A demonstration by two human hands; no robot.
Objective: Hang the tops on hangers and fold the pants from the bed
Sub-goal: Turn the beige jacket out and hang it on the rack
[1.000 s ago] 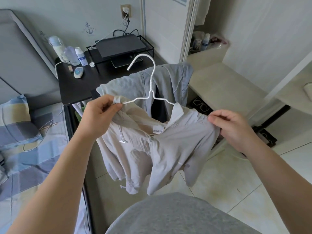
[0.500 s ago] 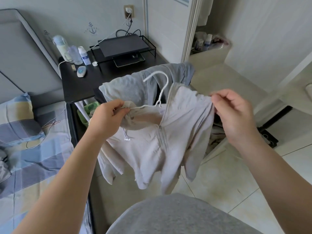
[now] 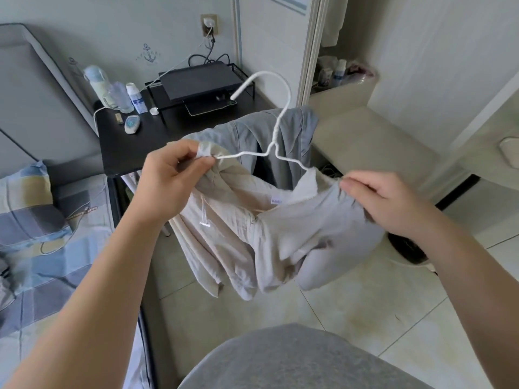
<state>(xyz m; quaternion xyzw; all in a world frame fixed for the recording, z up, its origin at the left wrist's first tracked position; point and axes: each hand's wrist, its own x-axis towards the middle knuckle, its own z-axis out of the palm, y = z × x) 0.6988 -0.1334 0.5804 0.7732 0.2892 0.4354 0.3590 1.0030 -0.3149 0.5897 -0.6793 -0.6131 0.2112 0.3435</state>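
Beige top [image 3: 283,237]; gripped on white hanger [image 3: 281,119]

right hand [image 3: 387,203] lowered, jacket [image 3: 230,220] shoulder pulled outward, collar opened again, hanger [image 3: 274,138] hook risen clear above it

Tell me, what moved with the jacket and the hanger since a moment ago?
The right hand dropped, pulling the beige jacket shoulder down off the hook of the white hanger, which now stands bare above the collar. Nothing was let go: the left hand still pinches the other shoulder at the hanger's end, and the right still pinches cloth. The grey top behind stayed draped.
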